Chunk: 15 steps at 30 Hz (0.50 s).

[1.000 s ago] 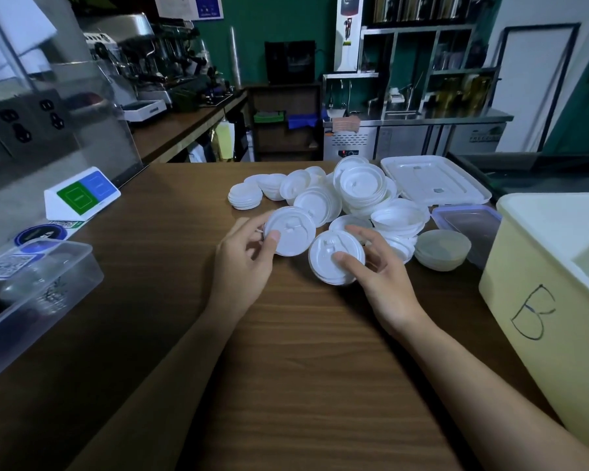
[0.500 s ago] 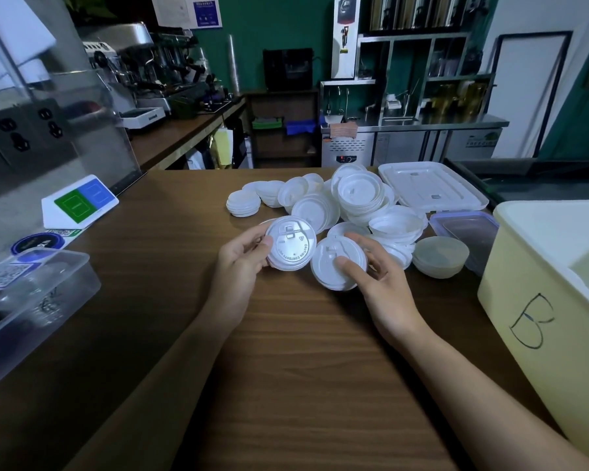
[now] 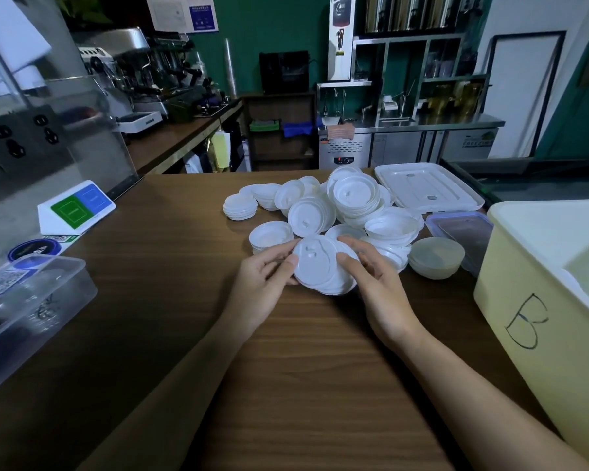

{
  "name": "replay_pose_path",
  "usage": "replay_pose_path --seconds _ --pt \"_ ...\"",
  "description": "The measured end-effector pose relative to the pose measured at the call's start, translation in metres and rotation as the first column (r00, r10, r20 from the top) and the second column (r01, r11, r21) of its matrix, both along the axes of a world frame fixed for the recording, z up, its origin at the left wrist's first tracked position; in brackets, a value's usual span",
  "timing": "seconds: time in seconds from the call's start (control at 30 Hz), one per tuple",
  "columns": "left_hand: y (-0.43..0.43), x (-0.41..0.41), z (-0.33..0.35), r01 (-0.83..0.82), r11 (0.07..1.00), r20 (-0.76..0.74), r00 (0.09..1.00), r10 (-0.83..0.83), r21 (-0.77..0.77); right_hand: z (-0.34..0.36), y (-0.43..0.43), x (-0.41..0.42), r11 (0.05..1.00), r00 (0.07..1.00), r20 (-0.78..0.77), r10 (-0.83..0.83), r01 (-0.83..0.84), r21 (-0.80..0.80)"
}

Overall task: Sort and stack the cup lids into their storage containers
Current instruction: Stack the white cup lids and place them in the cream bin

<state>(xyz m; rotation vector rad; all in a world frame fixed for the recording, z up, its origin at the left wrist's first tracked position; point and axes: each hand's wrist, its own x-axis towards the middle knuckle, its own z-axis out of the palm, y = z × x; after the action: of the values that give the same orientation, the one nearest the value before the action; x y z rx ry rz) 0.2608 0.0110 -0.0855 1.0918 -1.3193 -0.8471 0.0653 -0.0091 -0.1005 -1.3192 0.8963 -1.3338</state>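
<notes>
A brown wooden table (image 3: pixel 303 385) fills the front. At its left edge stands a white card (image 3: pixel 77 207) with a green and a blue square, with a round blue sticker (image 3: pixel 34 249) near it. Far back, a coffee machine (image 3: pixel 140 66) sits by a green wall (image 3: pixel 269 25).

Many lids (image 3: pixel 354 195), two hands (image 3: pixel 262 283) (image 3: pixel 385 294), one yellow bin (image 3: pixel 531 351)
</notes>
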Motion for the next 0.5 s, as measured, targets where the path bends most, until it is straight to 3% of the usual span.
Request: replay_pose_path --seconds 0.37,0.5 --pt "0.0022 -0.0072 -0.008 -0.035 0.994 0.152 0.987 0.05 -0.099 0.0009 0.0024 -0.0006 0.999 1.0 -0.031 0.0 -0.002 -0.046" --pt "0.0013 -0.006 -0.0079 -0.035 0.995 0.115 0.992 0.045 -0.089 -0.0012 0.0007 -0.0023 0.999 0.999 -0.04 0.017 -0.018 -0.045"
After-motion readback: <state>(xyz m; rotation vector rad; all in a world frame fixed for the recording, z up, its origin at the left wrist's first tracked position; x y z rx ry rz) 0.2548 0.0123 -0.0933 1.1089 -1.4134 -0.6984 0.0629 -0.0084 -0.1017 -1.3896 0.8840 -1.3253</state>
